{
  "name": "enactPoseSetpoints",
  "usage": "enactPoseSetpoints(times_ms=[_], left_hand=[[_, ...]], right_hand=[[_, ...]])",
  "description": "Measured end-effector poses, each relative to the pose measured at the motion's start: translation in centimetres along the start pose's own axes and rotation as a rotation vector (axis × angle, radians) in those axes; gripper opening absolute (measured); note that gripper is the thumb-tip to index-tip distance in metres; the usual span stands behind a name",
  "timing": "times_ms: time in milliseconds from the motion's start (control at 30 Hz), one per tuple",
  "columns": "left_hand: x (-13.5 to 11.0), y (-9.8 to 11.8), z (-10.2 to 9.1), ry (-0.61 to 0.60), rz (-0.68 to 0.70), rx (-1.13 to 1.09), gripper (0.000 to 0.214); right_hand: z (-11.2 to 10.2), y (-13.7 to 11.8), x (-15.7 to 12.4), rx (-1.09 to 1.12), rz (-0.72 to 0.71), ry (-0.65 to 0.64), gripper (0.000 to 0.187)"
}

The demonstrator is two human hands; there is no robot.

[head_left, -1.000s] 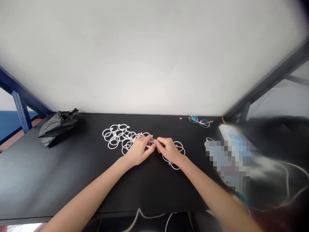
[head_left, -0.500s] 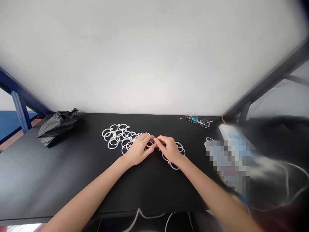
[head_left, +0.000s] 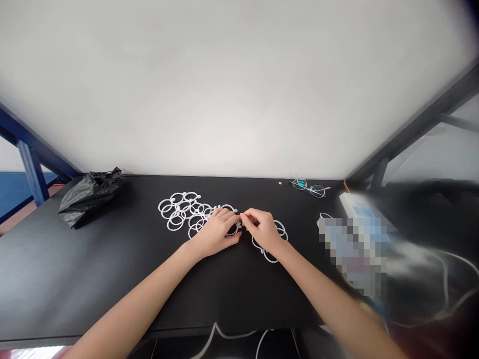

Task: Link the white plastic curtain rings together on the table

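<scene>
White plastic rings (head_left: 176,220) with small knobs at their joints lie in a loose, overlapping cluster on the black table (head_left: 123,279). Over the cluster's right end rests my left hand (head_left: 216,233), fingers stretched out and thumb held apart from them. One white ring (head_left: 232,234) shows between that thumb and the fingers. My right hand (head_left: 262,232) is closed in a pinch, its tips meeting my left index finger at this ring's right edge. The exact grip is hidden by the fingers. A smaller group of white rings (head_left: 271,257) lies beneath and around my right hand.
A crumpled black plastic bag (head_left: 92,194) sits at the back left. Wire-framed glasses (head_left: 317,191) lie near the wall, beside a tiny yellow bit (head_left: 280,183). On the right are a white box-like item (head_left: 352,204), a blurred-out patch and pale cables (head_left: 445,279).
My left thumb has moved down, away from the fingers, and more of the ring beneath shows. My right hand keeps its pinch almost in place. The ring clusters lie as before.
</scene>
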State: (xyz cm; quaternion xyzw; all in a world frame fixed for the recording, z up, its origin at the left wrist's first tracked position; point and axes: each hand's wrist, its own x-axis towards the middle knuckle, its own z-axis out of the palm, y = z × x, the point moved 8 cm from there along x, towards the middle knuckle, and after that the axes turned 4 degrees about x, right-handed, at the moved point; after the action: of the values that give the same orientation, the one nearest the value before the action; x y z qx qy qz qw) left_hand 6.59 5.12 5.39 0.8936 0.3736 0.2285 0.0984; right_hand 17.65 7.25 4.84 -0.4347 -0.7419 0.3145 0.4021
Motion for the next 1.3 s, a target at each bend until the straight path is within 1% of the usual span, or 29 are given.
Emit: enactPoseSetpoints(times_ms=[300, 533, 667, 833, 967, 1033, 1133, 1200, 1300], left_hand=[[0.1, 0.2, 0.4, -0.046, 0.022, 0.02, 0.037], [0.0, -0.2, 0.4, -0.043, 0.006, 0.004, 0.023], [0.1, -0.1, 0.4, -0.034, 0.015, -0.01, 0.022], [0.1, 0.0, 0.1, 0.014, 0.001, -0.081, 0.021], [0.1, -0.5, -0.7, 0.105, -0.075, -0.225, 0.017], [0.0, -1.1, -1.1, 0.166, -0.15, -0.346, 0.013], [-0.2, -2.3, -1.1, 0.245, -0.276, -0.574, 0.007], [-0.4, -3.1, -1.0, 0.305, -0.351, -0.73, 0.015], [-0.6, -4.0, -0.8, 0.377, -0.417, -0.931, 0.03]], right_hand=[[-0.1, 0.4, 0.1, -0.023, 0.002, 0.023, 0.029], [-0.1, 0.5, 0.1, -0.013, 0.019, 0.014, 0.029], [-0.2, 0.3, 0.1, -0.017, 0.006, 0.017, 0.029], [-0.3, 0.2, 0.1, -0.012, -0.002, 0.025, 0.029], [-0.6, -0.1, 0.1, -0.007, -0.01, 0.059, 0.03], [-1.0, -0.3, 0.0, 0.003, -0.014, 0.093, 0.029], [-1.3, -0.5, 0.0, 0.023, -0.022, 0.129, 0.025], [-1.3, -0.6, 0.0, 0.036, -0.031, 0.134, 0.022], [-1.1, -0.8, 0.0, 0.061, -0.06, 0.127, 0.016]])
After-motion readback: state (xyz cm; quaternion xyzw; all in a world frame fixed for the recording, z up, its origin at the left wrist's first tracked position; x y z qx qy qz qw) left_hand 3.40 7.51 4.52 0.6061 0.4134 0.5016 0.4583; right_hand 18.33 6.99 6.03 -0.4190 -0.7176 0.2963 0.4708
